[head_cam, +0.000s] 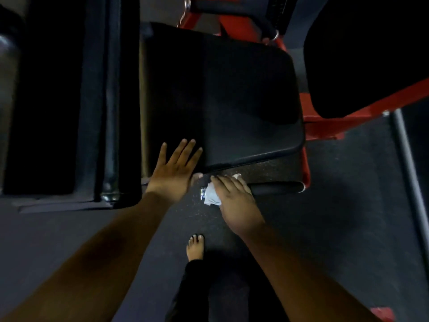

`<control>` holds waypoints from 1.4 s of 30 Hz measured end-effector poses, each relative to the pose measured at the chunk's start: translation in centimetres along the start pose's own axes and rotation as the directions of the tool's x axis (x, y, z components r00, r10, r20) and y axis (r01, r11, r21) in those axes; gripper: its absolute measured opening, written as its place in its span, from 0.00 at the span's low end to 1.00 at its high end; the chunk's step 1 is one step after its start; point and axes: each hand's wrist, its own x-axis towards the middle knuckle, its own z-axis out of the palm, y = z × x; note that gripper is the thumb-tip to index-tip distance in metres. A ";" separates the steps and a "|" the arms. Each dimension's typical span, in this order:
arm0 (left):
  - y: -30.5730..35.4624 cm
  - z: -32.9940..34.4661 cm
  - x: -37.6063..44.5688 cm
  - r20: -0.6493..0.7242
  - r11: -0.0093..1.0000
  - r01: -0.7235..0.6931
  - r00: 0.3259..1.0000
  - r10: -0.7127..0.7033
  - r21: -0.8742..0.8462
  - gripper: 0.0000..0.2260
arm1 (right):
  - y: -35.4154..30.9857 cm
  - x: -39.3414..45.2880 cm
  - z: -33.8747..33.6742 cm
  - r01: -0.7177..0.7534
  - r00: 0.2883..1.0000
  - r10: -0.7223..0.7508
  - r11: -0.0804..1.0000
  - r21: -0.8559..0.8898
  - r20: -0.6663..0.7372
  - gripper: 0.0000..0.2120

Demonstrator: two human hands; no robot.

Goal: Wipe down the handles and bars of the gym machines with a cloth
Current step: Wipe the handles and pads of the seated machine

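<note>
A: From the head camera, where are we with the wiping?

B: Our right hand (pixel 234 201) is closed around the cloth (pixel 211 196), pressing it onto the free end of the handle (pixel 277 188) under the seat (pixel 232 108). Our left hand (pixel 173 169) lies flat and open on the seat's near corner, holding nothing

A: So what's left?

B: We judge we're mid-wipe on this handle; its foam grip toward the red frame (pixel 325 126) and the grey bar (pixel 406 159) on the right look untouched by us yet
</note>
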 end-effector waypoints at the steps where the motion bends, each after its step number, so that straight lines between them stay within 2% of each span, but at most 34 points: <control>1: -0.4 0.1 0.7 -0.022 0.999 -0.017 1.000 0.018 0.039 0.32 | -0.1 -0.4 0.4 0.012 1.000 -0.013 0.999 -0.051 -0.015 0.33; 3: -1.1 -0.1 1.9 -0.059 0.991 -0.068 0.995 0.075 0.119 0.34 | -0.7 -1.3 0.8 0.006 1.000 -0.007 0.995 -0.102 -0.005 0.46; 5: -1.5 -0.1 2.2 -0.081 0.987 -0.066 0.994 0.079 0.146 0.37 | -1.2 -1.4 0.4 -0.018 1.000 0.016 0.988 -0.152 -0.015 0.51; 7: -1.3 0.2 2.2 -0.120 0.993 -0.044 0.991 0.058 0.114 0.37 | -1.9 0.8 -1.0 -0.036 0.999 0.039 0.984 -0.172 0.013 0.46; 10: -1.1 0.6 2.3 -0.132 0.995 -0.038 0.990 0.050 0.092 0.37 | -2.9 4.4 -2.4 -0.076 0.976 0.097 0.991 -0.112 0.194 0.39; 11: -1.2 0.5 2.4 -0.135 0.996 -0.039 0.990 0.051 0.084 0.36 | -3.0 4.7 -2.1 -0.073 0.982 0.090 0.991 -0.110 0.166 0.38; 14: -1.2 0.2 2.5 -0.129 0.996 -0.037 0.991 0.048 0.086 0.37 | -2.6 1.5 -0.1 -0.033 0.997 0.023 0.991 -0.130 -0.076 0.35; 16: -1.2 0.2 2.2 -0.118 0.996 -0.036 0.992 0.046 0.085 0.37 | -1.4 -1.1 1.6 0.002 0.989 -0.012 0.998 -0.067 -0.145 0.38; 18: -1.2 -0.5 2.6 -0.112 0.999 -0.024 0.993 0.029 0.047 0.36 | -0.1 -2.2 1.6 -0.013 0.980 0.009 1.000 -0.020 -0.199 0.39; 20: -0.9 -1.8 3.9 -0.137 1.000 -0.005 0.991 0.003 -0.013 0.33 | 0.1 -1.7 1.0 -0.044 0.948 0.036 0.999 -0.018 -0.317 0.36; 21: -0.7 -2.2 4.7 -0.150 1.000 -0.001 0.989 -0.001 -0.012 0.32 | -0.4 -0.8 0.4 -0.064 0.941 0.051 0.998 -0.028 -0.333 0.34; 22: -0.6 -2.6 5.4 -0.151 1.000 -0.006 0.988 0.007 0.006 0.32 | -1.1 0.6 -0.2 -0.074 0.957 0.062 0.997 -0.033 -0.282 0.35; 24: -0.3 -2.3 6.1 -0.138 0.999 -0.028 0.990 0.033 0.036 0.33 | -2.6 3.0 -0.8 -0.065 0.993 0.059 0.996 -0.056 -0.101 0.40; 25: -0.3 -1.9 6.2 -0.138 0.999 -0.034 0.990 0.039 0.037 0.34 | -2.8 3.5 -0.6 -0.036 0.996 0.029 0.996 -0.083 -0.089 0.40; 28: -0.6 -1.1 6.4 -0.132 0.999 -0.028 0.991 0.033 0.044 0.36 | -1.2 2.4 0.2 0.061 0.980 -0.092 0.983 -0.173 -0.178 0.29; 30: -0.6 -1.2 6.5 -0.130 0.998 -0.030 0.991 0.036 0.048 0.36 | 1.0 0.8 0.4 0.080 0.980 -0.114 0.977 -0.197 -0.165 0.23; 33: -0.5 -1.2 6.6 -0.127 0.999 -0.029 0.991 0.032 0.029 0.36 | 3.9 -1.0 -0.3 -0.056 0.987 0.027 0.982 -0.178 -0.157 0.20; 37: -0.5 -1.4 6.5 -0.136 0.999 -0.027 0.990 0.033 0.046 0.36 | 7.3 -3.2 -0.2 -0.226 0.942 0.197 0.971 -0.080 -0.273 0.20; 39: -0.6 -1.5 6.5 -0.123 0.998 -0.025 0.992 0.032 0.055 0.36 | 6.6 -3.3 0.3 -0.289 0.903 0.288 0.956 0.046 -0.318 0.17; 42: -0.5 -1.5 6.5 -0.114 0.998 -0.020 0.993 0.027 0.060 0.36 | 2.1 -2.2 1.3 -0.373 0.888 0.389 0.921 0.110 -0.246 0.15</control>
